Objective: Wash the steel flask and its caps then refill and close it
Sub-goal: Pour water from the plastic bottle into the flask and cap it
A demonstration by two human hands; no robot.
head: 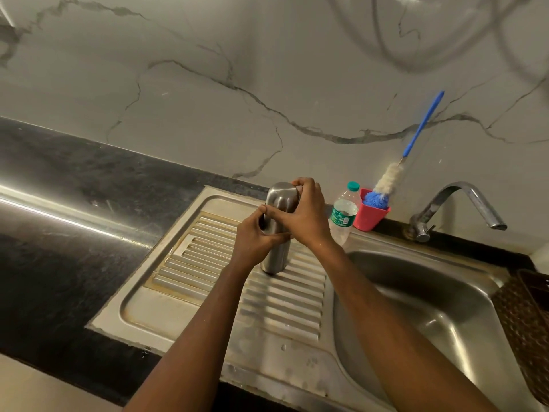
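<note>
Steel flask [276,257] stands upright on the ribbed drainboard [208,254] beside the sink basin. The left hand [255,236] grips its middle; the right hand [303,215] curls round its cap [280,191]. Behind stand a plastic bottle [344,212] and a pink cup [371,217] holding a brush [386,185].

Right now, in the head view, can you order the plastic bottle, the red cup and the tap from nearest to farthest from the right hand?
1. Plastic bottle, just right of the right hand.
2. Red cup, just beyond the bottle.
3. Tap, farthest right.
</note>
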